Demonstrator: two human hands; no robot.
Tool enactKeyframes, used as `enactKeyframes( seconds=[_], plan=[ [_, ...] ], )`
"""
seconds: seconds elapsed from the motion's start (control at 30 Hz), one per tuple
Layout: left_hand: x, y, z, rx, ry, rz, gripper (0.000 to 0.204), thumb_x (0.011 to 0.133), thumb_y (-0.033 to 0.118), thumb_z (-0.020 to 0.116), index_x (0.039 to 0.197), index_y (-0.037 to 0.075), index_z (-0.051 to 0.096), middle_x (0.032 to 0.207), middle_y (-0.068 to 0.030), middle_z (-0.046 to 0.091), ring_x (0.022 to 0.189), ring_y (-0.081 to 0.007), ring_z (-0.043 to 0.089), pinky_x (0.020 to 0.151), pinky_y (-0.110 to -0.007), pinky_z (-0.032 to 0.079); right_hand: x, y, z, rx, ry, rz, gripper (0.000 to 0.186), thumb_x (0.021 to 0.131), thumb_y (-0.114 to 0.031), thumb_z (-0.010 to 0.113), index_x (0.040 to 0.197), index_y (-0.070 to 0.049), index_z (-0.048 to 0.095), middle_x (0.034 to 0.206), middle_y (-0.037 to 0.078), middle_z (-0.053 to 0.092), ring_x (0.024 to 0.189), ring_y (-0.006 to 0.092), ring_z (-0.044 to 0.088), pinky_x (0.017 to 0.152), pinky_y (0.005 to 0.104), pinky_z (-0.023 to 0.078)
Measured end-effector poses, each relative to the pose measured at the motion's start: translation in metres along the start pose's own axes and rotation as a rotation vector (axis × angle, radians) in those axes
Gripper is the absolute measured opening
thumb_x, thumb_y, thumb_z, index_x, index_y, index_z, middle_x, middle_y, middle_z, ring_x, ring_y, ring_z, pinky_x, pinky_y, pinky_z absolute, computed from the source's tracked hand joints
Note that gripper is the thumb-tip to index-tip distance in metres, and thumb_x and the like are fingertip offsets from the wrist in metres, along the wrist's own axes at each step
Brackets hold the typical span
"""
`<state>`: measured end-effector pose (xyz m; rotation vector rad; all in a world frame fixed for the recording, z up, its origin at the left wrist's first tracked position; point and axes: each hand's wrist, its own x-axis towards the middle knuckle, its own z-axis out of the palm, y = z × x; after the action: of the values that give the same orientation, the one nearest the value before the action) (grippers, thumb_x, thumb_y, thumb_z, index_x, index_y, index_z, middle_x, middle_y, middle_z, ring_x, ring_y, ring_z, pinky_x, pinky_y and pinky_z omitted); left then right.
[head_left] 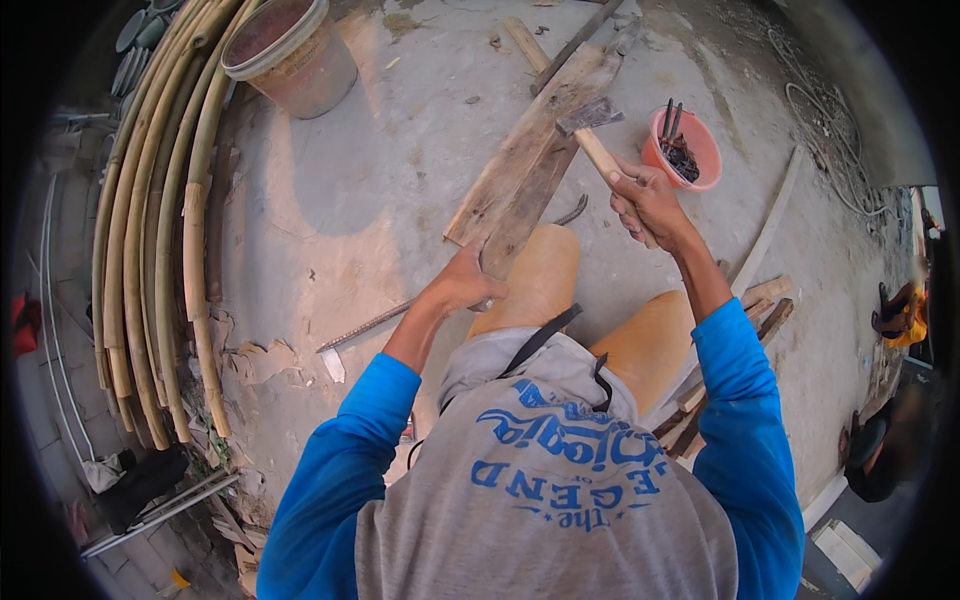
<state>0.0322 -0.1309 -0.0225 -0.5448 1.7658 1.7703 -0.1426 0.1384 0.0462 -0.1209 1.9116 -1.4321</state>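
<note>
My right hand (645, 205) is closed round the wooden handle of a hammer-like tool (590, 117), its metal head over weathered boards (535, 150). My left hand (465, 280) grips the near end of a board, beside my knee. Between my hands, a short bent metal bar (572, 210) lies on the concrete, and a ribbed steel rod (365, 325) lies left of my left hand. A pink bucket (705, 150) holding dark metal pieces and upright tools stands just beyond my right hand.
Bamboo poles (140, 250) run along the left, beside a large dirty bucket (310, 75). Wood strips (760, 235) lie at my right, and coiled cable (840, 160) lies beyond. Two people (905, 315) (885, 450) are at the far right edge.
</note>
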Motion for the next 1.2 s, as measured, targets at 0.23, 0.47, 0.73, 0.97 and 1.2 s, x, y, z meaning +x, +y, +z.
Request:
enactKeyframes(
  seconds=[0.23, 0.47, 0.73, 0.97, 1.2],
  plan=[
    [-0.005, -0.011, 0.000, 0.042, 0.046, 0.002, 0.100, 0.068, 0.002, 0.077, 0.158, -0.004, 0.032, 0.097, -0.0094, 0.064, 0.076, -0.0166, 0.064, 0.056, -0.031, 0.054, -0.020, 0.008, 0.007, -0.245, -0.494, 0.161, 0.053, 0.106, -0.028, 0.062, 0.156, -0.014, 0.050, 0.066, -0.002, 0.052, 0.042, 0.0046, 0.045, 0.034, 0.0233, 0.038],
    [-0.009, -0.009, 0.002, 0.012, 0.023, -0.060, 0.100, 0.067, 0.001, 0.076, 0.158, -0.004, 0.034, 0.107, -0.0104, 0.065, 0.084, -0.0186, 0.066, 0.059, -0.033, 0.056, -0.025, 0.010, 0.032, -0.148, -0.278, 0.068, 0.056, 0.104, -0.027, 0.065, 0.157, -0.017, 0.049, 0.066, -0.002, 0.051, 0.042, 0.0055, 0.043, 0.036, 0.0239, 0.035],
    [-0.020, -0.010, 0.004, 0.022, 0.016, -0.064, 0.089, 0.066, 0.002, 0.077, 0.147, -0.008, 0.043, 0.105, -0.0124, 0.066, 0.086, -0.0206, 0.067, 0.060, -0.035, 0.057, -0.021, 0.018, 0.030, 0.040, -0.044, -0.020, 0.054, 0.103, -0.024, 0.063, 0.156, -0.023, 0.051, 0.066, -0.001, 0.053, 0.042, 0.0079, 0.045, 0.035, 0.0273, 0.035],
    [-0.017, -0.029, 0.004, 0.037, 0.107, 0.012, 0.088, 0.066, 0.002, 0.078, 0.147, -0.006, 0.044, 0.103, -0.0104, 0.065, 0.084, -0.0187, 0.067, 0.058, -0.034, 0.057, -0.067, -0.010, 0.048, -0.415, -0.306, 0.071, 0.057, 0.102, -0.019, 0.064, 0.157, -0.019, 0.051, 0.071, -0.002, 0.052, 0.057, 0.0072, 0.045, 0.049, 0.0258, 0.040],
    [-0.026, -0.008, -0.003, 0.061, 0.028, -0.046, 0.089, 0.068, 0.001, 0.077, 0.150, -0.006, 0.043, 0.102, -0.0087, 0.065, 0.083, -0.0178, 0.067, 0.056, -0.033, 0.056, -0.082, -0.048, 0.055, -0.145, 0.283, -0.401, 0.060, 0.099, -0.013, 0.068, 0.155, -0.004, 0.049, 0.076, -0.003, 0.053, 0.066, 0.0066, 0.048, 0.059, 0.0247, 0.044]
  ],
)
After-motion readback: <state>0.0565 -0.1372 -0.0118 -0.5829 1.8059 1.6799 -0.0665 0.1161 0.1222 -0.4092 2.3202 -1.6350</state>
